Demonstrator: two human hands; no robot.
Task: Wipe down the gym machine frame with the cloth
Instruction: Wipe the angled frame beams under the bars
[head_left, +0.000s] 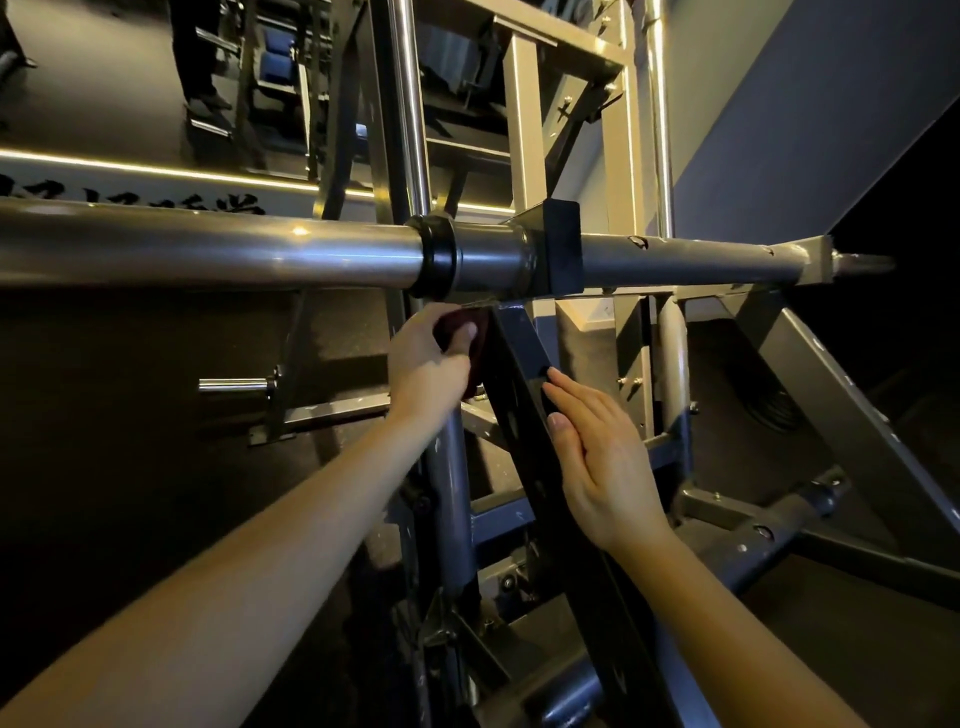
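Two hands: left hand (428, 364) grips cloth (480, 340) beside dark strut (519, 343); right hand (597, 457) flat, open on strut; bunched cloth may skip edges.

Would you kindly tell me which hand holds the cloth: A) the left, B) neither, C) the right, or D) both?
A: the left hand grips the cloth against the strut, while the right hand rests flat on it, fingers straight.
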